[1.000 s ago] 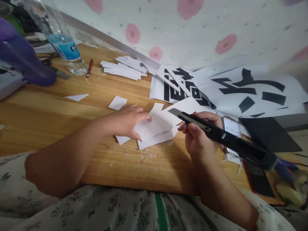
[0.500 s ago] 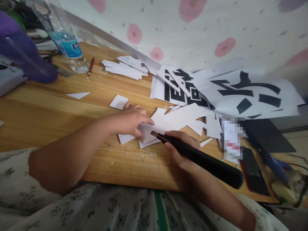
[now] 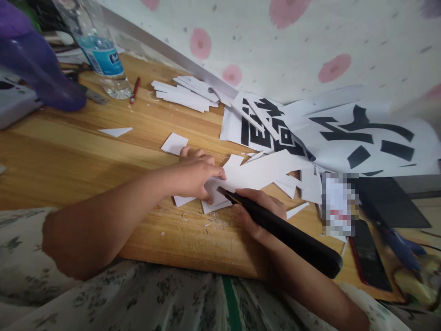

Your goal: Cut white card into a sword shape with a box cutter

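My left hand (image 3: 196, 174) lies on a small stack of white paper pieces (image 3: 255, 172) on the wooden desk (image 3: 86, 151), fingers spread and pressing the paper down. My right hand (image 3: 257, 211) is closed around a long black utility knife (image 3: 285, 230). The knife's blade tip rests on the paper just beside my left fingertips. Small paper shavings (image 3: 210, 223) lie on the wood below the stack.
White paper strips (image 3: 188, 94) and sheets with large black characters (image 3: 358, 133) lie at the back. A water bottle (image 3: 99, 55), a red pen (image 3: 134, 89) and a purple object (image 3: 37, 69) stand at the left. A phone (image 3: 368, 253) and a dark tablet (image 3: 389, 202) lie at the right.
My right hand has brought the knife down from the air onto the paper beside my left fingers. My left hand has stayed on the stack.
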The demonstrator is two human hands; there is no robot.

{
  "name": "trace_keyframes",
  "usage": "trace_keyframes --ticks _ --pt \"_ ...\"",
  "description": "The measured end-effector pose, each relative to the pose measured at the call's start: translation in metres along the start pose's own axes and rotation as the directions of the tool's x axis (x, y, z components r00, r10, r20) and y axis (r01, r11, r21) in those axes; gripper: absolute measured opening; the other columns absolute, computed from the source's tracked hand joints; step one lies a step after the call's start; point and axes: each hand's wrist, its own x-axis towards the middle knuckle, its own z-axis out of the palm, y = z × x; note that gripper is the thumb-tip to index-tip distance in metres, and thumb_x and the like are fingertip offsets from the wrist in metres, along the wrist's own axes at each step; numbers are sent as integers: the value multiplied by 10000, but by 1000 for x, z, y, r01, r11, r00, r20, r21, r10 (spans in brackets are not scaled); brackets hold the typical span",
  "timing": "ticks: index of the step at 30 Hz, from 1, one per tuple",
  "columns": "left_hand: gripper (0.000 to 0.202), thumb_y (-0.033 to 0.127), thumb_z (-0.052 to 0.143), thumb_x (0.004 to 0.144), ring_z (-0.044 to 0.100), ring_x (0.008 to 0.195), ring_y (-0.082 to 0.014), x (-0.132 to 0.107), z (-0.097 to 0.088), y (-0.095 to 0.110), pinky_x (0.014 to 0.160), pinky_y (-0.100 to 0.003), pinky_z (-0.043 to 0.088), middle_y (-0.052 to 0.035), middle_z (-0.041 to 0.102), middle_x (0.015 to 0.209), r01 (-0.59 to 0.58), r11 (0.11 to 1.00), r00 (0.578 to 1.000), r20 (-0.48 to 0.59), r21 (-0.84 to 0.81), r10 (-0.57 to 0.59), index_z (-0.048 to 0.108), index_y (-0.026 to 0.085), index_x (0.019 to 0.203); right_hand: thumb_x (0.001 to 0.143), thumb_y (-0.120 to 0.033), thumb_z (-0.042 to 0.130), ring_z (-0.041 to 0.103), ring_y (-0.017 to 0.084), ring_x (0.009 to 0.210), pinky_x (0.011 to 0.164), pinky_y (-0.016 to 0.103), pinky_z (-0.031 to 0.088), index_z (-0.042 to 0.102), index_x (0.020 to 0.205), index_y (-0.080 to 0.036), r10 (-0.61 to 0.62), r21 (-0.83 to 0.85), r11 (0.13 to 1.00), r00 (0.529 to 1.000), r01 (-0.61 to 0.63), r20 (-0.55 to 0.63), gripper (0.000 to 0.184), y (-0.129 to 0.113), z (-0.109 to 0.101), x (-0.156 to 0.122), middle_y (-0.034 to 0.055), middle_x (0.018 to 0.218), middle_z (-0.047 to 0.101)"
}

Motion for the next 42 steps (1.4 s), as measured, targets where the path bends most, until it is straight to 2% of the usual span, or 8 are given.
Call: trace_keyframes --ticks 3,9,16,27,30,34,38,42 --pt "555 491 760 633 387 1212 -342 -1 1 0 1012 -566 205 -37 596 1152 10 1000 1000 10 7 -10 627 398 1164 813 -233 631 647 128 548 527 227 523 620 989 -243 -6 -3 1000 1000 6 24 176 0 0 1 -10 720 712" --pt "511 459 737 686 391 1204 -348 -6 -2 1 1009 -567 217 -53 606 1127 -36 999 999 -36 -17 35 638 345 1175 814 -221 638 664 142 578 542 238 530 619 998 -240 -34 -13 999 998 35 48 185 -1 -1 1 -1 739 717" --pt "539 475 758 664 390 1222 -350 -3 -1 1 1001 -564 225 -62 599 1155 -12 1000 1000 -9 -8 12 635 364 1178 810 -221 615 629 129 516 502 225 513 620 967 -233 -55 -29 998 998 56 14 157 -1 -2 3 -11 678 692" --pt "537 466 749 667 379 1231 -362 -2 -1 0 1003 -561 214 -58 592 1171 -13 1000 1000 -3 -10 13 632 371 1183 826 -235 620 662 138 575 544 235 531 615 988 -236 -32 -46 998 997 35 70 162 -2 -2 2 4 740 719" --pt "557 498 760 640 380 1228 -368 -1 1 0 991 -572 214 -59 593 1173 -8 1000 1000 0 -12 8 635 382 1170 822 -208 614 663 142 596 553 239 524 608 1007 -237 -93 -49 994 993 96 72 187 0 -1 1 6 740 708" --pt "546 477 756 643 377 1209 -378 -1 1 0 977 -587 212 -52 597 1179 23 999 1000 -4 -22 -23 637 377 1166 791 -163 606 610 129 522 497 230 482 601 1001 -233 -173 -48 983 983 176 67 221 1 1 2 -17 665 659" --pt "560 489 772 604 389 1172 -383 0 1 0 961 -582 220 -44 605 1182 61 998 998 7 -34 -61 649 389 1141 789 -172 617 598 133 506 480 236 466 605 988 -235 -139 -37 989 987 143 85 209 0 -1 2 -21 646 648" --pt "554 522 772 605 396 1153 -382 1 0 0 935 -566 230 -60 621 1161 50 998 999 -7 -40 -51 663 373 1128 791 -176 630 586 126 497 478 231 461 607 958 -239 -88 -34 995 993 91 82 180 -2 -2 -1 -21 639 645"
